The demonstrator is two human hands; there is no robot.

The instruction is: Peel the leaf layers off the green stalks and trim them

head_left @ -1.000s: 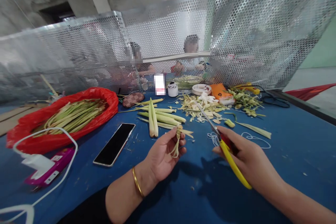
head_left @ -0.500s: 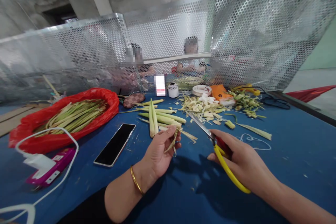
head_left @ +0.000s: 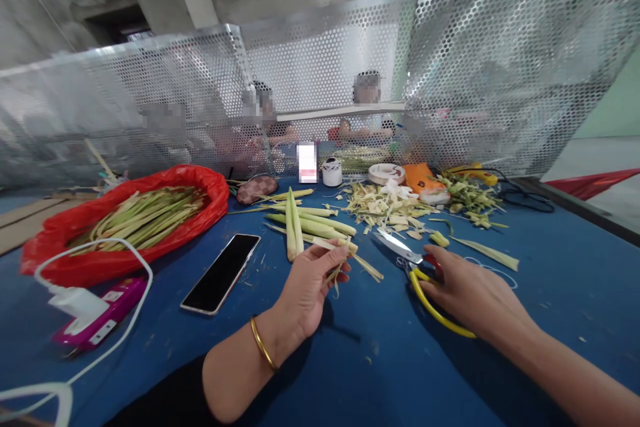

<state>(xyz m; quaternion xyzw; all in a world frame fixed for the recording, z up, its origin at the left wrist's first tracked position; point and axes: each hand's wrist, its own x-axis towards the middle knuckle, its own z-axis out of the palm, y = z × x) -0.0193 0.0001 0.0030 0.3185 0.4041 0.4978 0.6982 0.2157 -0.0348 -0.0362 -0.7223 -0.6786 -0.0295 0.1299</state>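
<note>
My left hand (head_left: 313, 287), with a gold bangle on the wrist, pinches a small bundle of pale plant strips (head_left: 367, 267) whose loose ends stick out right and hang below the fingers. In my right hand (head_left: 463, 290) are scissors (head_left: 417, 280) with yellow and red handles. Their blades point away to the left, low over the table, beside a thin white string. Just beyond my left hand lie several light green leaf stalks (head_left: 320, 225), and one folded stalk (head_left: 293, 230) points away from me. Trimmed scraps (head_left: 380, 207) are heaped past the scissor tips.
On the left, a red plastic bag (head_left: 215, 193) holds long green strips, near a purple power strip (head_left: 120, 307) with a white charger and cable. A black phone (head_left: 220, 273) lies flat. Behind stand a white jar (head_left: 331, 173), a tape roll (head_left: 386, 173) and a perforated metal screen (head_left: 320, 47).
My right hand has lowered the scissors and shifted slightly right, the blades now turned flatter. My left hand has moved slightly right with the strips, and a wider pale piece shows above its fingers.
</note>
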